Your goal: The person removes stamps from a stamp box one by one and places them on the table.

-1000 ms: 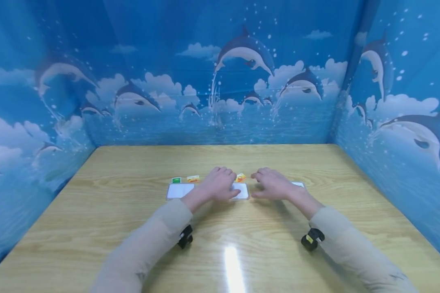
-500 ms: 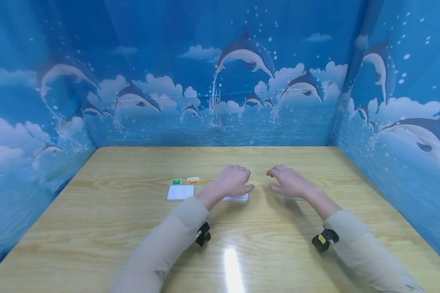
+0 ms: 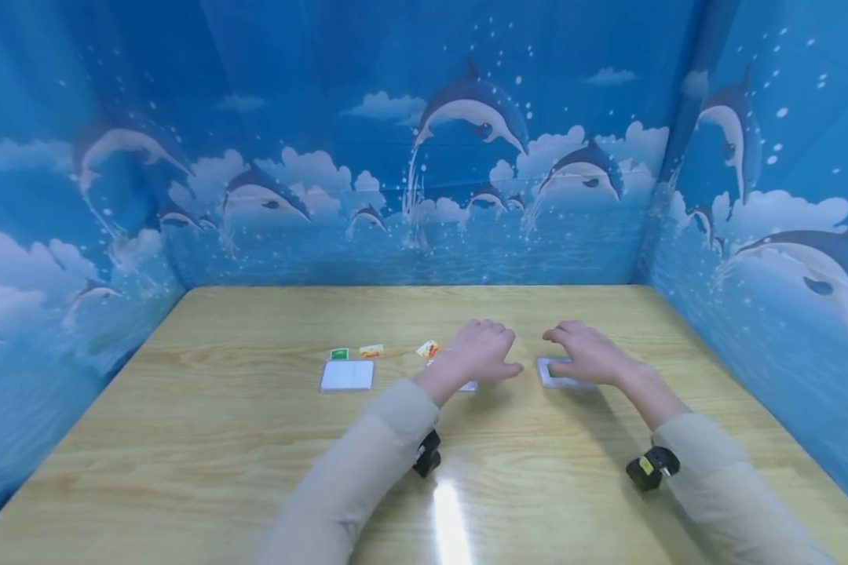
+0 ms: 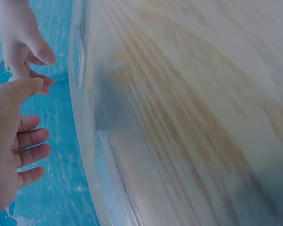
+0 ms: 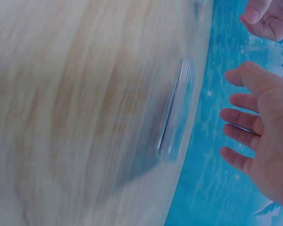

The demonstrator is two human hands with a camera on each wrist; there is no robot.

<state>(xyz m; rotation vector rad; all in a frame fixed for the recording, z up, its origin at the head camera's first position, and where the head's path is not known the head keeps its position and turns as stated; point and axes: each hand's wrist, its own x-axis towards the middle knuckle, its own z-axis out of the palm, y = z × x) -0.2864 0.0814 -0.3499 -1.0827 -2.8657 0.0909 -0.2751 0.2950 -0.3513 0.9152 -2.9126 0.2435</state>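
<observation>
My left hand point(image 3: 482, 351) hovers above the right part of the middle flat white case point(image 3: 469, 387). It holds nothing, and in the left wrist view its fingers are spread loosely. Over the right-hand case point(image 3: 568, 384) my right hand point(image 3: 590, 355) is held in the air, apart from it, its fingers relaxed and bare in the right wrist view. A bit of green point(image 3: 554, 367) shows in that case, partly hidden by the thumb. The left-hand case point(image 3: 346, 376) lies flat. Behind the cases are a small green card point(image 3: 339, 354) and two yellow-orange cards point(image 3: 371, 351).
The cases and cards lie on a wood-grain table point(image 3: 254, 455). Blue dolphin-print cloth point(image 3: 290, 235) walls the table at the back and both sides. A black wrist camera point(image 3: 427, 453) sits below the left hand, another point(image 3: 652, 468) below the right.
Both hands have moved to the right above the table. The right-hand case and its green patch are now uncovered on the left side, and a yellow-orange card behind the middle case shows.
</observation>
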